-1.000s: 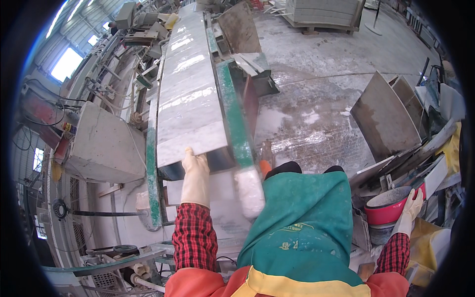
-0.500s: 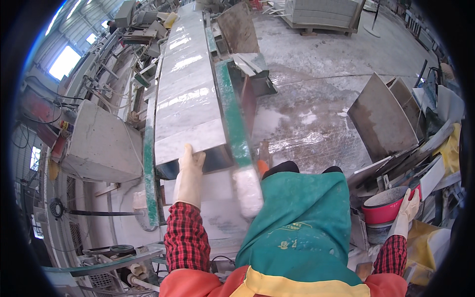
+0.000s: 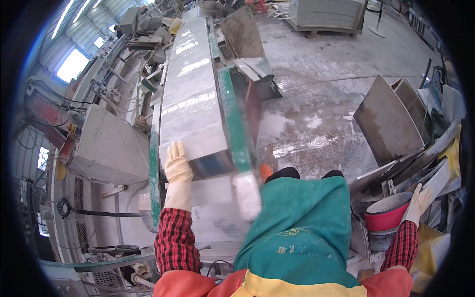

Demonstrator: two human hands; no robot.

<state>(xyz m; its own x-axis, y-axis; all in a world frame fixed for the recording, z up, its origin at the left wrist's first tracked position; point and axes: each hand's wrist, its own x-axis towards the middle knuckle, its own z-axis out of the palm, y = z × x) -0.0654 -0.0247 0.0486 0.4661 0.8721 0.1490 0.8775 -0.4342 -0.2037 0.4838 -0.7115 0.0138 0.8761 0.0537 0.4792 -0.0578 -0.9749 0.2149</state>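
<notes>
Shifted since the earlier frame are both gloved hands: the left hand [image 3: 178, 171] has slid from nearer the middle of the white slab's front edge to its left corner, and the right hand [image 3: 419, 204] has moved off the rim of the red bucket [image 3: 385, 220] toward a pale panel [image 3: 439, 180] behind it. Now the 2 hands are well apart; the left rests with fingers stretched over the slab's corner, clamped on nothing, while I cannot tell whether the right grips the panel or only lies against it. Between 2 long green rails [image 3: 233, 119], the white slab [image 3: 198, 141] lies flat at the near end of the line. Judging from the pose, the step in hand is steadying the slab while reaching aside; the next move seems to call for a secure right-hand hold and a light left palm. Faint grey clouding marks the slab, matte near the hand and glossy farther back. Dusty, stained boards [image 3: 388, 119] lean beside the bucket, which is round and smooth-walled; the wet concrete floor [image 3: 316, 104] is blotched, and the teal apron [image 3: 297, 232] hangs in heavy, soft folds.
</notes>
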